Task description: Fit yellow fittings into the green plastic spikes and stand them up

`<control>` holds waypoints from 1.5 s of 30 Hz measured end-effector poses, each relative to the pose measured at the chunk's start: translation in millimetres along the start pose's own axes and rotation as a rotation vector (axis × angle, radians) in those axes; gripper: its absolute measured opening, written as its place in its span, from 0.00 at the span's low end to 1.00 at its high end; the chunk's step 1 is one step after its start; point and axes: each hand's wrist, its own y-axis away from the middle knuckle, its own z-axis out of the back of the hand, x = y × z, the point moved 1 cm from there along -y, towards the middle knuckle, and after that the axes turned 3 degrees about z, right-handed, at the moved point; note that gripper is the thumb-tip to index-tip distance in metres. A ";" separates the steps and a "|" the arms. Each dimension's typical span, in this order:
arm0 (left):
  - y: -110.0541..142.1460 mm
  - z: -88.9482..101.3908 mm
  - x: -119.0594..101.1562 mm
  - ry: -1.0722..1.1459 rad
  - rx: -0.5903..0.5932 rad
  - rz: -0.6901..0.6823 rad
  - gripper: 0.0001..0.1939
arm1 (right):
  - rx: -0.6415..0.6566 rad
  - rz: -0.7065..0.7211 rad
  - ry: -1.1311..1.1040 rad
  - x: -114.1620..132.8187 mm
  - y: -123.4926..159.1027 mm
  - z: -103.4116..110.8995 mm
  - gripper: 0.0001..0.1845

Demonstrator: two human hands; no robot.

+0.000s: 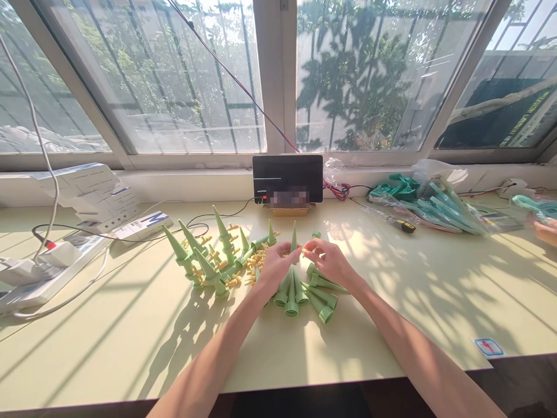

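My left hand [277, 264] is closed around a green plastic watering spike [295, 234], its pointed tip upward. My right hand [327, 259] pinches a small yellow piece [303, 249] against the spike's right side; the fingers partly cover it. Below the hands, several loose green cones [291, 307] lie fanned out with their hollow ends toward me. More cones [324, 299] lie under my right wrist. To the left, several green spikes [209, 267] stand upright with yellow pieces fitted on them. A pile of small yellow pieces [256, 261] sits beside my left hand.
A black screen [287, 180] stands against the window wall. At left are a power strip [56, 270], cables and a white box [145, 226]. Bagged green parts [448, 209] and a yellow-black tool [405, 226] lie at right. Another person's hand [546, 229] shows at the right edge.
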 end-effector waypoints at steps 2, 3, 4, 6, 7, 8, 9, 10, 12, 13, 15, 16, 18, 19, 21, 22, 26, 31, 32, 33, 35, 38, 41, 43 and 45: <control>-0.3 0.3 0.6 0.006 0.001 0.006 0.17 | 0.000 -0.004 -0.015 0.2 0.3 -0.3 0.11; -0.5 0.4 1.2 0.006 0.004 0.004 0.17 | -0.001 -0.008 -0.017 0.6 0.6 -0.4 0.11; -0.8 0.5 2.0 0.005 0.007 0.000 0.17 | -0.001 -0.011 -0.018 1.1 0.9 -0.4 0.11; -1.2 0.9 3.9 0.001 0.015 -0.009 0.18 | 0.001 -0.011 -0.020 1.9 1.3 -0.5 0.12; -1.2 1.0 4.6 -0.002 0.019 -0.013 0.19 | 0.005 -0.010 -0.022 2.2 1.5 -0.5 0.12; -1.1 1.2 5.2 -0.006 0.021 -0.019 0.19 | 0.009 -0.009 -0.023 2.3 1.7 -0.6 0.12; -0.9 1.3 5.4 -0.012 0.021 -0.024 0.19 | 0.013 -0.008 -0.021 2.2 1.9 -0.6 0.12; -0.6 1.3 5.5 -0.018 0.021 -0.030 0.19 | 0.016 -0.008 -0.017 1.9 2.0 -0.7 0.12; 0.0 1.1 4.8 -0.027 0.021 -0.042 0.18 | 0.017 -0.009 -0.001 1.2 2.4 -0.8 0.13; 0.2 0.9 4.3 -0.028 0.022 -0.046 0.18 | 0.016 -0.012 0.005 0.9 2.6 -0.8 0.13; 0.5 0.3 3.2 -0.023 0.027 -0.051 0.17 | 0.017 -0.019 0.006 0.9 3.1 -0.8 0.15; 0.5 0.0 2.7 -0.019 0.031 -0.056 0.17 | 0.017 -0.023 0.004 1.3 3.3 -0.7 0.15; 0.6 -0.5 1.5 -0.016 0.037 -0.065 0.16 | 0.016 -0.028 0.004 2.8 3.7 -0.3 0.16; 0.8 -0.7 0.9 -0.017 0.039 -0.069 0.16 | 0.015 -0.029 0.007 3.8 3.9 0.1 0.16; 1.4 -0.9 -0.2 -0.018 0.043 -0.071 0.15 | 0.015 -0.036 0.014 5.5 4.0 0.7 0.17; 1.7 -0.9 -0.7 -0.017 0.044 -0.070 0.15 | 0.017 -0.042 0.015 6.0 4.0 1.0 0.17; 2.2 -1.2 -1.1 -0.011 0.048 -0.085 0.14 | 0.025 -0.057 0.013 6.0 3.7 1.1 0.18; 1.3 -1.5 0.1 -0.007 0.063 -0.129 0.15 | 0.028 -0.060 0.008 5.5 3.0 1.0 0.18; 1.1 -1.5 0.1 -0.006 0.067 -0.133 0.15 | 0.031 -0.064 0.009 5.6 2.9 1.1 0.18; 0.9 -1.4 0.2 -0.006 0.071 -0.135 0.15 | 0.035 -0.068 0.007 5.7 2.8 1.2 0.18; 0.5 -1.1 0.4 -0.008 0.073 -0.134 0.15 | 0.040 -0.075 0.001 5.7 2.7 1.3 0.18; -0.1 -0.7 1.3 -0.005 0.071 -0.135 0.14 | 0.043 -0.079 -0.013 5.4 2.9 0.7 0.18; -0.1 -0.6 2.2 0.001 0.073 -0.141 0.14 | 0.048 -0.092 -0.030 5.5 3.0 -0.2 0.19; 0.2 -0.6 2.3 0.002 0.078 -0.146 0.14 | 0.052 -0.103 -0.045 5.9 2.8 -0.7 0.19; 0.3 -0.7 2.4 0.003 0.085 -0.155 0.14 | 0.056 -0.105 -0.056 6.1 2.6 -1.0 0.19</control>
